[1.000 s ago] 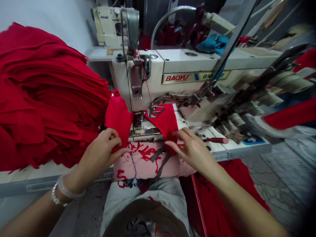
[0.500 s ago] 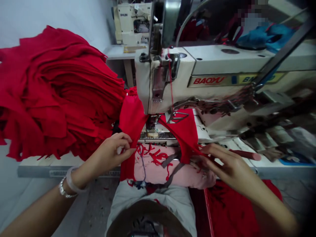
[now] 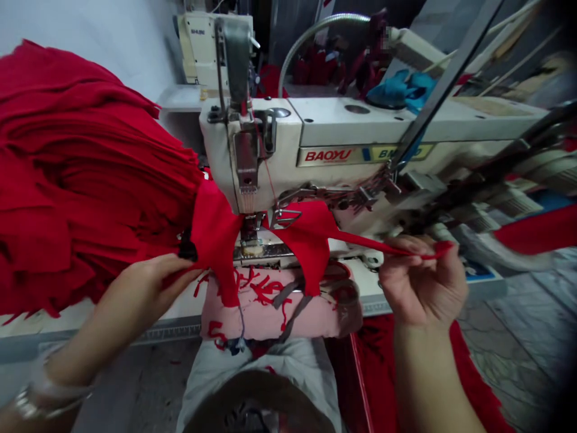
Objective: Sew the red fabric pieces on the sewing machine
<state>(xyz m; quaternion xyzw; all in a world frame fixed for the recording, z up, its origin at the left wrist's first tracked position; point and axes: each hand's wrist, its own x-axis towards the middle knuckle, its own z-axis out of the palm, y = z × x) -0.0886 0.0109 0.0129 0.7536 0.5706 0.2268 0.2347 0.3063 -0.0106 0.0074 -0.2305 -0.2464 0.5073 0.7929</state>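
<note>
A red fabric piece (image 3: pixel 311 246) lies under the needles and presser foot of a white sewing machine (image 3: pixel 265 129), its two sides hanging toward me. My left hand (image 3: pixel 139 294) pinches the edge of its left part, left of the presser foot. Out to the right, my right hand (image 3: pixel 419 282) is closed around a narrow red fabric strip (image 3: pixel 365 242), which runs taut from the right part of the piece near the machine's metal guide. Its end pokes out past my fingers.
A tall stack of red fabric pieces (image 3: pixel 81 174) leans at the left. A pink padded roll (image 3: pixel 265 316) with red thread scraps and scissors-like grey straps lies along the table's front edge (image 3: pixel 166 331). More red fabric (image 3: pixel 378 361) hangs below right. A second machine (image 3: pixel 202 48) stands behind.
My right hand has risen and moved right, drawing the red strip out. My left hand has shifted left with the fabric edge. The view has turned somewhat to the right.
</note>
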